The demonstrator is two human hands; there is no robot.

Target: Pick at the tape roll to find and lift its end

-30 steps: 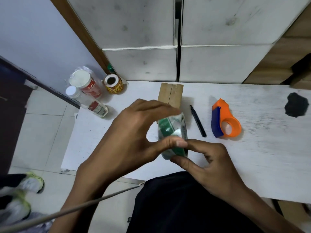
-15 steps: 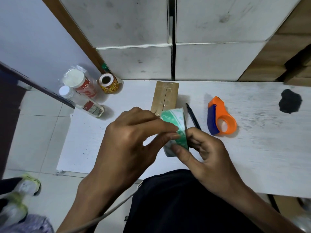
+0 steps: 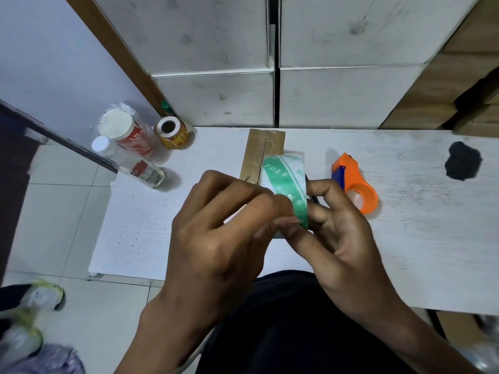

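A green-and-white roll of tape stands on edge above the white table, held between both hands. My left hand has its thumb and fingertips pinched on the roll's near rim. My right hand grips the roll from the right, thumb against the near edge and fingers curled behind it. A small brown cardboard box, sealed with tape, lies just behind the roll.
An orange and blue tape dispenser lies right of my hands, a black pen partly hidden beside it. At back left stand a yellow tape roll, a red-labelled jar and a clear bottle. A black blotch marks the table's right.
My left fingers closed from a wide arch into a pinch on the roll's rim. The roll rose slightly and my right fingers curled further round it.
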